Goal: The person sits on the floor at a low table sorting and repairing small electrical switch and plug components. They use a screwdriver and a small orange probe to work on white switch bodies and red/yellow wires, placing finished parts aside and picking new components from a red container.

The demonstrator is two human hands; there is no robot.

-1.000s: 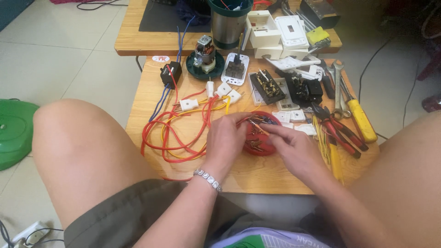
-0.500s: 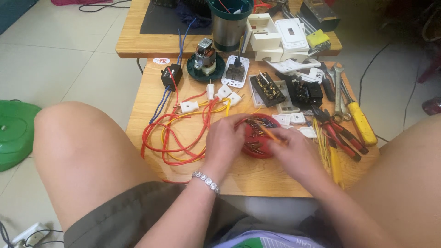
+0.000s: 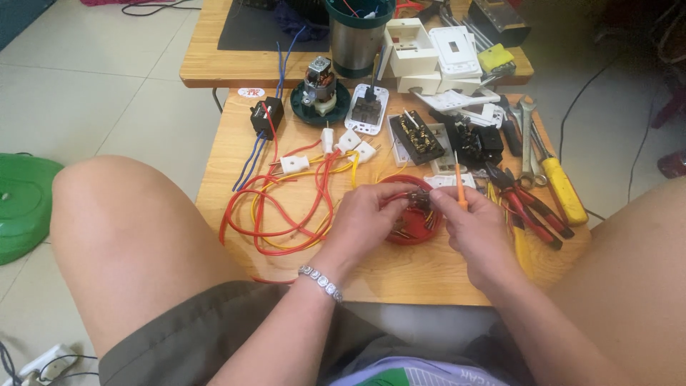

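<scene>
My left hand point(image 3: 366, 218) and my right hand point(image 3: 473, 227) meet over a small red round dish point(image 3: 409, 234) on a low wooden table point(image 3: 300, 268). The left fingers pinch a small dark part point(image 3: 416, 200) with thin wires just above the dish. The right hand grips a thin orange screwdriver point(image 3: 459, 184), its shaft pointing up and away, and its fingertips touch the same dark part. A bundle of red and yellow wires point(image 3: 286, 214) with white plugs lies left of the dish. A beaded bracelet point(image 3: 321, 280) circles my left wrist.
Red-handled pliers point(image 3: 532, 207), a yellow-handled screwdriver point(image 3: 561, 187) and wrenches lie at the right. Switch plates point(image 3: 416, 136), a small motor point(image 3: 319, 86), a black transformer point(image 3: 266, 116) and a metal cup point(image 3: 357, 36) stand farther back. My bare knees flank the table. A green lid point(image 3: 21, 204) sits on the floor.
Both hands stay over the red dish. The right hand has turned the orange screwdriver from slanting across the dish to pointing up, and the fingers have closed on the dark part.
</scene>
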